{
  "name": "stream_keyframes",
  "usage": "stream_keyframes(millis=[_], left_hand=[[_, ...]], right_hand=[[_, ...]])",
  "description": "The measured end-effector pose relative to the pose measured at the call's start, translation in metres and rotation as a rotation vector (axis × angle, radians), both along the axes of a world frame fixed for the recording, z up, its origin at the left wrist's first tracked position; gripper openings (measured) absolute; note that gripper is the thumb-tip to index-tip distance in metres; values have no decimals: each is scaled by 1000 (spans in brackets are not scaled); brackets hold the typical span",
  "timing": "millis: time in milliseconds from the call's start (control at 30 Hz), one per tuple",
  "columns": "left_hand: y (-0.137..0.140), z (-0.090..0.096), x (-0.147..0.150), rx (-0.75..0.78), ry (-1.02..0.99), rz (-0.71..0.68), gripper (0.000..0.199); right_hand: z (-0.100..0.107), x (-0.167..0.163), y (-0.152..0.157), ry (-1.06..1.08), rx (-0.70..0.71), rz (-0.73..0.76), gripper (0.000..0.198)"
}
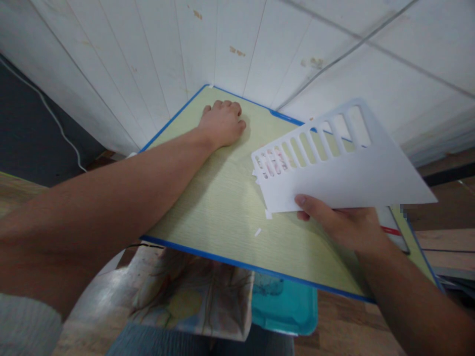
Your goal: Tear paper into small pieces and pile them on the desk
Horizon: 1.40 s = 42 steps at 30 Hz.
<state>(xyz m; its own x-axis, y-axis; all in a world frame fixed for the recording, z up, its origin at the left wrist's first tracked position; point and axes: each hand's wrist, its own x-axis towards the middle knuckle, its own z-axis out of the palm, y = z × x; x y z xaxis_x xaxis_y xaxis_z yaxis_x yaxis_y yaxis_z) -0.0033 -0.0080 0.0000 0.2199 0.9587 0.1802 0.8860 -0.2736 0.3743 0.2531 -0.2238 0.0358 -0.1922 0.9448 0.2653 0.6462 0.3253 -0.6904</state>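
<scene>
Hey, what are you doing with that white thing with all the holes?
The person's right hand holds a slotted white sheet over the table, gripping it near its lower edge with the thumb on top. The left hand rests on the table near the wall, its fingers curled. A small white scrap lies on the table below the sheet's near corner.

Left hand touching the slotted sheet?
No, the left hand rests on the table, apart from the slotted sheet, which the right hand holds.
</scene>
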Motion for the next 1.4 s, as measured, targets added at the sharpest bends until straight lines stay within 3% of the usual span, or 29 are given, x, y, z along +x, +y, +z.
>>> stream_keyframes(millis=[133,333,733,867,933,1133,1267,1400], left_hand=[[-1,1,0,-6,-15,-7,56],[-1,2,0,-33,-51,-24,75],[-1,2,1,-5,6,7,53],[-4,5,1,0,30,-2,56],[-5,5,2,-1,29,-2,57],[-4,7,3,6,59,10,54],[-2,6,2,29,60,7,57],[-1,5,0,-2,39,14,56]], right_hand=[[3,-4,-2,-8,-28,79,41],[0,-6,-11,-33,-15,60,40],[5,-4,-10,-9,-75,60,39],[9,-6,-10,-15,-91,88,38],[12,-5,-10,-1,-149,131,38],[24,1,-12,50,-495,399,33],[27,3,-13,104,-551,425,26],[23,1,-11,132,-487,347,39]])
